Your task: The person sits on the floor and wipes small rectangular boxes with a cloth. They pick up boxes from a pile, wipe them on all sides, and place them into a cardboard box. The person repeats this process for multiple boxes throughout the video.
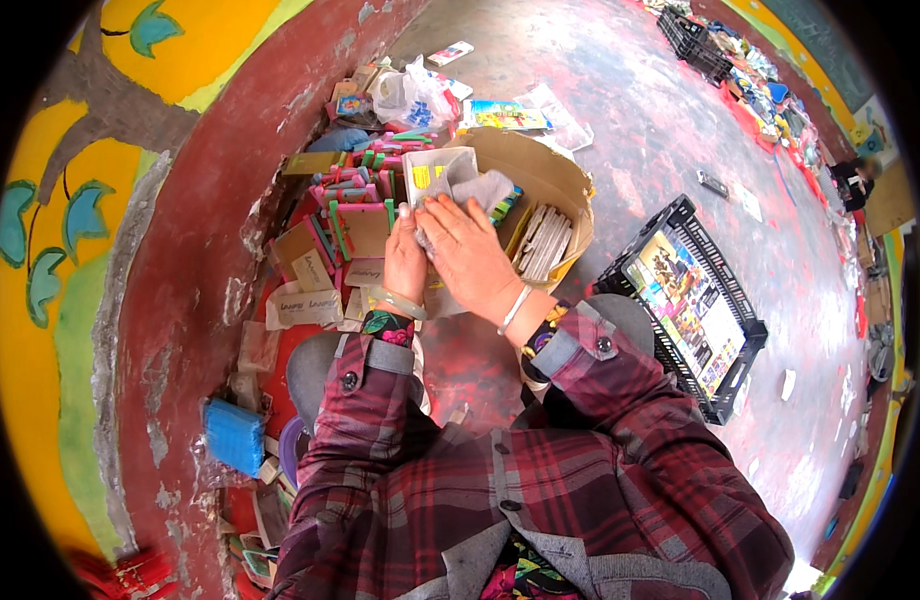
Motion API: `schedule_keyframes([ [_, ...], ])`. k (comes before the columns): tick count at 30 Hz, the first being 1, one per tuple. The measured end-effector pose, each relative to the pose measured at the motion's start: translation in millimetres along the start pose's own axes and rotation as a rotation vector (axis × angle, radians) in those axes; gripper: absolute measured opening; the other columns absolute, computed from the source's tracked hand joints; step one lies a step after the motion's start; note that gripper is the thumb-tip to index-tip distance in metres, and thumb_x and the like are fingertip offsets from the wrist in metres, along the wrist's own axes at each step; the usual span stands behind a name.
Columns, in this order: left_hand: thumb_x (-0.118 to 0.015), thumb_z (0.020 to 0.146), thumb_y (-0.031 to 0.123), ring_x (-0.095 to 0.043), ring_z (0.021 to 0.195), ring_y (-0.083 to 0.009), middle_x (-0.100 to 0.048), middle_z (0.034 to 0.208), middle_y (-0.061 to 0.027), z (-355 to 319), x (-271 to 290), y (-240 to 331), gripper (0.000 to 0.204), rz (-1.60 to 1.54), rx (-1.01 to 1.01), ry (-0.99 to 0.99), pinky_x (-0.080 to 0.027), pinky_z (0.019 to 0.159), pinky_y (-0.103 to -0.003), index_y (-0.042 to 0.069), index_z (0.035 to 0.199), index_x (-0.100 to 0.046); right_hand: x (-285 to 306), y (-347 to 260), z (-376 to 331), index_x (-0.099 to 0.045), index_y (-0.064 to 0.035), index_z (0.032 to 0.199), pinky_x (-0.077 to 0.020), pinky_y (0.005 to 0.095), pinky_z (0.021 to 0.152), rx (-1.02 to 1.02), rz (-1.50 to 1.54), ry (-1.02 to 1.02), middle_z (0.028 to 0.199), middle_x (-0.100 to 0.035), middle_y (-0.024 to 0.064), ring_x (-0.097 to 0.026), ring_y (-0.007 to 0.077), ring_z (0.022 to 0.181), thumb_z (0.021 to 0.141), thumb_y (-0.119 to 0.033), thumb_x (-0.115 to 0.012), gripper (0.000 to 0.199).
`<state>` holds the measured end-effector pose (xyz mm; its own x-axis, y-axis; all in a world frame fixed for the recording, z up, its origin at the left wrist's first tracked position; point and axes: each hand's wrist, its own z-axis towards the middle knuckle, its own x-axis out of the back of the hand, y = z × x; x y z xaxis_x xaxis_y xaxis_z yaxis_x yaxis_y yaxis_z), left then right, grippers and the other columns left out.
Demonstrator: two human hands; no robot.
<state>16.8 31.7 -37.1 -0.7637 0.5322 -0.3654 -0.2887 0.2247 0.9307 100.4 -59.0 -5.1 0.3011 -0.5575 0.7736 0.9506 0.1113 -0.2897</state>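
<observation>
My right hand (467,255) presses over a crumpled grey cloth (483,190), fingers together and partly covering it. Beside it, my left hand (405,264) is closed with its fingertips up against the right hand; what it grips is hidden. Just beyond my hands stands a white box with a yellow patch (421,172), the cloth lying against it. An opened cardboard box (577,183) sits right there too, with a stack of pale flat pieces (546,240) and a green-blue packet (506,205) inside.
Pink, green and grey pieces (355,190) are piled at left against the red wall (195,250). A clear plastic bag (412,95) lies beyond them. At right is a black plastic crate (737,345) with a printed sheet (685,300). A blue block (234,437) lies lower left.
</observation>
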Motion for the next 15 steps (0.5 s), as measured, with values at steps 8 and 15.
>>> schedule_keyframes([
  [8,-0.041,0.097,0.029,-0.050,0.078,-0.0122,-0.059,0.081,-0.0083,-18,-12,-10,0.034,0.546,-0.148,-0.214,-0.044,0.072,-0.028,-0.002,0.104,-0.055,23,49,18,-0.048,-0.0038,0.122,-0.0269,0.0481,0.104,-0.134,-0.010,0.124,0.126,-0.047,0.0153,-0.038,0.0321,0.124,0.081,-0.010,-0.051,0.042],
  [15,-0.048,0.095,0.022,-0.049,0.082,-0.0048,-0.057,0.091,0.0020,-18,-7,-14,0.021,0.242,0.013,-0.321,-0.042,0.073,-0.021,0.004,0.100,-0.057,29,102,16,-0.056,-0.0017,0.109,-0.0460,0.0293,0.072,-0.758,0.529,0.350,0.090,-0.062,0.0089,-0.060,0.0190,0.081,0.086,-0.012,-0.052,0.025],
])
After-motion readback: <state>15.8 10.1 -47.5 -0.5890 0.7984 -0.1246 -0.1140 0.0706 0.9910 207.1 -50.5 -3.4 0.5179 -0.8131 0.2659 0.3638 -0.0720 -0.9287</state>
